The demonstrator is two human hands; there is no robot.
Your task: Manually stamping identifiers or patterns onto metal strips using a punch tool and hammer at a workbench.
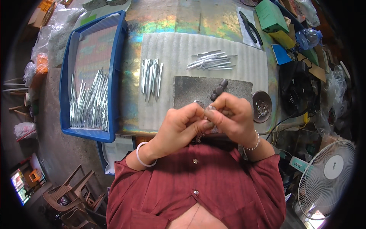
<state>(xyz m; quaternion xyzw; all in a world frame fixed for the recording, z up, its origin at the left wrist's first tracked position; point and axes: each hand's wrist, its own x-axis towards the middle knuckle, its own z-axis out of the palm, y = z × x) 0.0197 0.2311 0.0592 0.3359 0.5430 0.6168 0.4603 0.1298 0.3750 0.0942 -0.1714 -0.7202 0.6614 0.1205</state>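
My left hand point(185, 124) and my right hand point(234, 119) meet at the near edge of a dark grey stone block point(187, 88). Thumbs and fingers of both are closed in a pinch, fingertips nearly touching. A bit of shiny metal shows around the fingertips, too small and covered to name. On the block, just beyond my right hand, lies a dark hammer head point(219, 90); any handle is hidden behind the hand. Right of that hand stands a brown bowl point(256, 98) with small metal pieces point(262, 108) in it.
A ribbed foam sheet point(171, 45) carries two bunches of slim silvery metal pieces point(151, 78), the other bunch point(212, 61) farther right. At left, a blue tray point(116, 68) holds many more. Pliers point(250, 28), a green box point(271, 17), a black bag point(293, 86) and a fan point(328, 179) sit rightward.
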